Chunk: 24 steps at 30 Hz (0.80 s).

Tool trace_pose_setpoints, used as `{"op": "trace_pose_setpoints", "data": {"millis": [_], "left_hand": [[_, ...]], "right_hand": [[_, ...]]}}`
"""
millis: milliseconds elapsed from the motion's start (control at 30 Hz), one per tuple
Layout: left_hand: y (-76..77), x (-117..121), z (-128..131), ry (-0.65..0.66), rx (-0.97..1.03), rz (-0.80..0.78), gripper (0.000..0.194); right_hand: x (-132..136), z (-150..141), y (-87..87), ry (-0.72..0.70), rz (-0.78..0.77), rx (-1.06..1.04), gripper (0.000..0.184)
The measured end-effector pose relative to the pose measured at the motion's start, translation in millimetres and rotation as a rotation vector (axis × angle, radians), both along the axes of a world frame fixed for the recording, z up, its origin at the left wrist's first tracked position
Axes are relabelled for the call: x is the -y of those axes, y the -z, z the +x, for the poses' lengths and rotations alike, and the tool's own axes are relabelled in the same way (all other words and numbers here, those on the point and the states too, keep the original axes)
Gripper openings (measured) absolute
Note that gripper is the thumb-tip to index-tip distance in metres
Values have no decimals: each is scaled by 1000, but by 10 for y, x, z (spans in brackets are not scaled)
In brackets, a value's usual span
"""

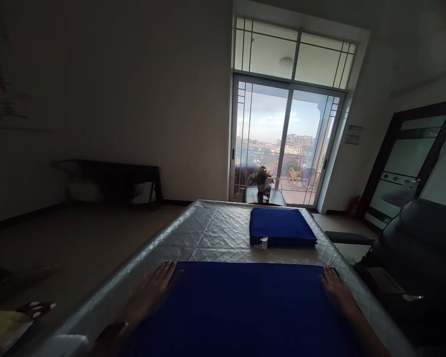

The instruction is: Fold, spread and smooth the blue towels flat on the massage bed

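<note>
A dark blue cloth lies spread flat before me on a table with a shiny quilted-pattern cover. My left hand rests on the cloth's far left corner, fingers stretched out. At the far right corner lies my right hand, its fingers also extended flat over the edge. Beyond the spread cloth sits a folded blue cloth, with a small white tag at its near edge. The near part of the spread cloth runs out of view.
A black chair stands close along the table's right side. Behind the table's far end is a small dark table with a potted plant, before glass sliding doors. A dark bench stands by the left wall.
</note>
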State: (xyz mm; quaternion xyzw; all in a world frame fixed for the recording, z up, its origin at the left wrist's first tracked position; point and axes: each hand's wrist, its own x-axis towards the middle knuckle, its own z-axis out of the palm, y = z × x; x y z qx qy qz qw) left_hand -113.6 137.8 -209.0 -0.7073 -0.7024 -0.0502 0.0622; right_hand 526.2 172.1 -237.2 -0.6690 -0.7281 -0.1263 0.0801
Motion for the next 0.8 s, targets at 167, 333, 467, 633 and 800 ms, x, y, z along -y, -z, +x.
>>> {"op": "trace_pose_setpoints", "data": {"millis": [167, 333, 467, 633, 800], "left_hand": [[-45, 34, 32, 8, -50, -1, 63], [-78, 38, 48, -22, -48, -25, 63], [-87, 39, 56, -41, 9, -44, 64], [-51, 21, 45, -45, 39, -34, 65], [-123, 68, 88, -39, -12, -54, 63]], "right_hand": [[-6, 26, 37, 5, -33, 63, 57], [-8, 35, 41, -5, -24, 50, 58], [-15, 40, 46, -4, -36, 42, 57], [-33, 39, 60, 44, -64, 35, 57], [-56, 62, 93, 10, -71, 68, 57]]}}
